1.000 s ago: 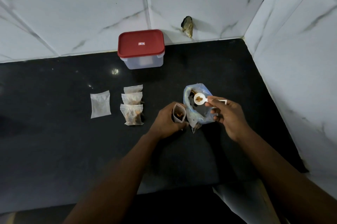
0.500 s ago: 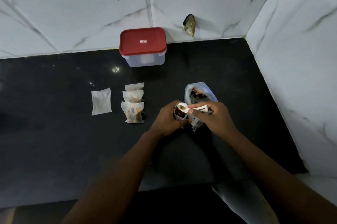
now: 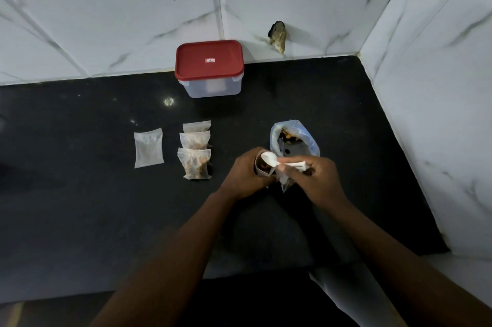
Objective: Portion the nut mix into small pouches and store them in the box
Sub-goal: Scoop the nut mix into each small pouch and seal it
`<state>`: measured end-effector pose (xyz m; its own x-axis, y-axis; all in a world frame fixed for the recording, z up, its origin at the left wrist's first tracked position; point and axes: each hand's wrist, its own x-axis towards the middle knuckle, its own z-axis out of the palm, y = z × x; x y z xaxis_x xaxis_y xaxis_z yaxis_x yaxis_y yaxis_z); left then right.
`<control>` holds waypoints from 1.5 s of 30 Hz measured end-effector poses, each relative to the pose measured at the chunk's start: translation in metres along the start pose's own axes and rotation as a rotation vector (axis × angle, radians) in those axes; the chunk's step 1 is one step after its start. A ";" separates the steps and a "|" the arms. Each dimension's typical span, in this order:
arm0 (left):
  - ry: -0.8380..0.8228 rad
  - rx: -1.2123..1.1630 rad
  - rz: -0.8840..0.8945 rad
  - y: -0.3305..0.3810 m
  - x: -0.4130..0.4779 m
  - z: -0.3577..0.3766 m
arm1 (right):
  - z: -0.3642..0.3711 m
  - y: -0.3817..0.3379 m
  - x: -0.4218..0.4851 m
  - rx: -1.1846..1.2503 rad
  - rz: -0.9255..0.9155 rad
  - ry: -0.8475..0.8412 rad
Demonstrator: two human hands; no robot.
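My left hand (image 3: 243, 175) grips a small open pouch (image 3: 262, 168) upright on the black counter, with nuts visible inside. My right hand (image 3: 316, 180) pinches the handle of a white plastic spoon (image 3: 271, 160), whose bowl is tipped over the pouch's mouth. Just behind stands the open blue bag of nut mix (image 3: 292, 140). Three filled pouches (image 3: 195, 151) lie in a column to the left, and further left lies a flat pouch (image 3: 148, 147). The clear box with a red lid (image 3: 209, 68) sits shut against the back wall.
White marble-tiled walls close the counter at the back and on the right (image 3: 439, 113). A dark rough patch (image 3: 278, 36) marks the back wall near the corner. The counter's front edge (image 3: 106, 289) runs below my forearms.
My right hand carried the loaded spoon from over the blue bag leftward to the small pouch and tipped it there. My left hand stayed on the pouch.
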<state>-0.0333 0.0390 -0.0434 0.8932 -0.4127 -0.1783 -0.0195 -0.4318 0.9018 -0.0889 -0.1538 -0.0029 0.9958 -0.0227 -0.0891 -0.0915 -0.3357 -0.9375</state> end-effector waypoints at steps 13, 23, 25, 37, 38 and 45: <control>-0.076 -0.077 -0.030 0.000 -0.009 -0.009 | -0.023 -0.001 0.012 0.501 0.541 0.238; -0.054 -0.080 -0.029 -0.002 -0.009 -0.010 | -0.028 0.019 0.021 -0.111 0.399 0.063; -0.049 -0.069 -0.035 -0.004 -0.008 -0.010 | -0.029 0.022 0.020 -0.396 0.304 0.042; 0.023 -0.109 -0.037 0.009 -0.009 -0.009 | -0.010 0.001 0.000 -0.471 -0.058 0.141; 0.023 -0.109 -0.035 0.011 -0.009 -0.009 | -0.006 -0.001 -0.001 -0.376 -0.016 0.083; 0.077 -0.134 -0.035 0.009 -0.014 -0.015 | 0.010 -0.009 0.000 0.050 0.192 -0.006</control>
<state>-0.0393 0.0525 -0.0269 0.9242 -0.3345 -0.1843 0.0673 -0.3322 0.9408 -0.0884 -0.1413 0.0018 0.9600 -0.0760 -0.2696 -0.2800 -0.2787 -0.9186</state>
